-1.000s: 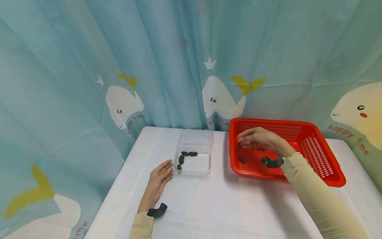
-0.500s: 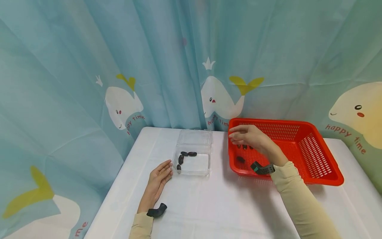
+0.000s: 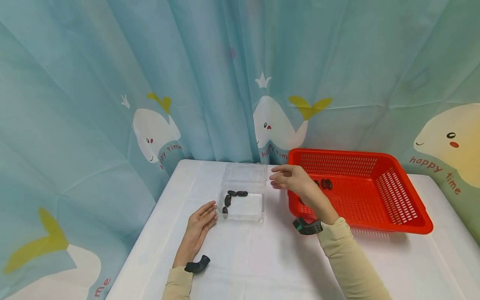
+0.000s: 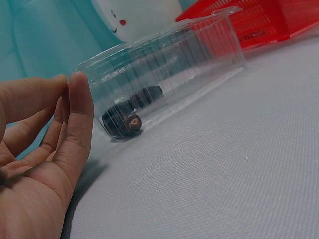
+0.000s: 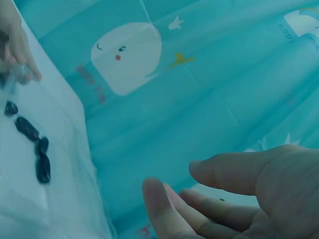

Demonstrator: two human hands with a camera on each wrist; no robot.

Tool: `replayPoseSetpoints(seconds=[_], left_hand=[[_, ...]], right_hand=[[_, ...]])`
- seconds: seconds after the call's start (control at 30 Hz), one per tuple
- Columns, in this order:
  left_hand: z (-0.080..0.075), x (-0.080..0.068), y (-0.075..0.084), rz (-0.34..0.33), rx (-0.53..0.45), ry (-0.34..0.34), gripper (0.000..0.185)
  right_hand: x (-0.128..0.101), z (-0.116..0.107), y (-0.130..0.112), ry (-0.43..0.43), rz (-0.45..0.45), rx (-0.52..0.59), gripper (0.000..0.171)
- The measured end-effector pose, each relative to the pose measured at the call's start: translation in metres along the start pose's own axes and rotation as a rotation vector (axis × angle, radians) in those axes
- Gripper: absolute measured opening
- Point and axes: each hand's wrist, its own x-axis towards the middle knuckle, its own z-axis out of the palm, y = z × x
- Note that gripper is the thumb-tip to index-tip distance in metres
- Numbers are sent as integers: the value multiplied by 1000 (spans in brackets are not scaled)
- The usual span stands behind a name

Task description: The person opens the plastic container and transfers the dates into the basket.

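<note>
My left hand (image 3: 199,227) lies by the near left corner of a clear plastic box (image 3: 245,217). In the left wrist view its thumb and a finger meet at the box's corner (image 4: 85,67), pinching the rim. Several dark dates (image 3: 228,200) lie inside along the left and back sides. My right hand (image 3: 298,183) hovers between the box and the red basket (image 3: 403,223). In the right wrist view, its thumb (image 5: 219,172) and fingertips stand apart, and nothing shows between them.
The box's clear lid (image 3: 245,173) is folded back behind it. More dates (image 3: 327,184) lie in the basket, partly hidden by my right hand. A white cloth (image 3: 255,258) covers the table. A blue curtain (image 3: 210,83) with whales hangs close behind.
My right hand has moved left, out from over the basket toward the box. My left hand stays at the box corner. The dates in the box look the same.
</note>
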Motion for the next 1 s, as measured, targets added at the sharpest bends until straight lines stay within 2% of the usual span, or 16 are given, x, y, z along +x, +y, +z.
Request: replayPoseSetpoints(seconds=[0.27, 0.6, 0.77, 1.0], left_hand=[[1, 2, 1, -20, -9, 11, 53], [4, 0, 2, -31, -30, 18, 55], [4, 0, 1, -28, -16, 8, 55], [2, 0, 1, -18, 12, 4, 54]], right_hand=[[9, 33, 5, -20, 61, 125, 41], [23, 74, 30, -61, 110, 259, 39], [28, 88, 42, -73, 137, 300, 40], [37, 113, 43, -51, 173, 318, 37]])
